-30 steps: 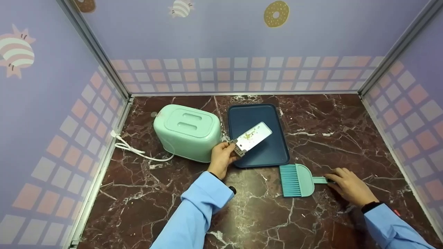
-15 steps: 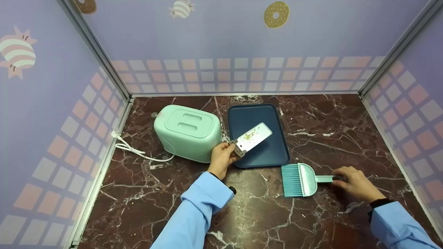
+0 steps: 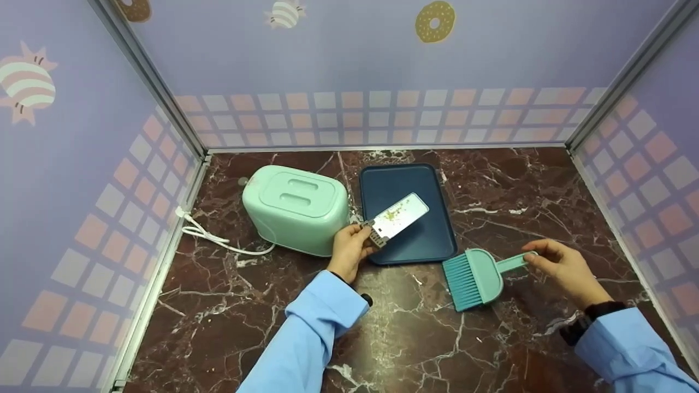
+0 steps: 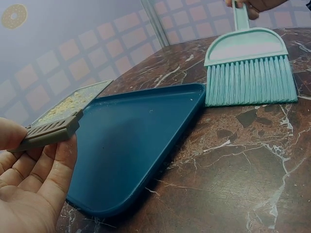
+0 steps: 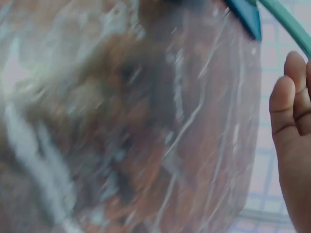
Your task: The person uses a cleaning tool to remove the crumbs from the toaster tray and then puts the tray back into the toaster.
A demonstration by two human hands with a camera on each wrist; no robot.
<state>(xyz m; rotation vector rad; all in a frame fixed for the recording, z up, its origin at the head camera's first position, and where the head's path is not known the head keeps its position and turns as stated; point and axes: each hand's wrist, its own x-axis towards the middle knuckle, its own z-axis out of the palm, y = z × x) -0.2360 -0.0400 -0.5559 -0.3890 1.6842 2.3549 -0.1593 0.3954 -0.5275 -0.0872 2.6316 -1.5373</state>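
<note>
My left hand (image 3: 352, 245) pinches the grey-brown end of a toaster crumb tray (image 3: 403, 214), thumb on top and fingers beneath. Its shiny plate slants over a navy serving tray (image 3: 398, 177), and yellowish crumbs (image 4: 62, 108) lie scattered on it. To the right, my right hand (image 3: 568, 273) grips the handle end of a mint-green brush (image 3: 486, 275) between thumb and fingers. The handle is raised, with the teal bristles (image 4: 250, 80) pointing down beside the navy tray's near right corner. In the right wrist view, only part of the brush handle (image 5: 289, 22) shows.
A mint-green toaster (image 3: 297, 218) stands left of the navy tray, close to my left hand. Its white cord (image 3: 218, 238) lies bundled at the left wall. Patterned panels (image 3: 355, 65) enclose the dark red marbled tabletop (image 3: 415, 344) on three sides.
My right hand has lifted the brush's handle from near the table, turning the brush so its handle angles up to the right. My left hand and the crumb tray stay where they were.
</note>
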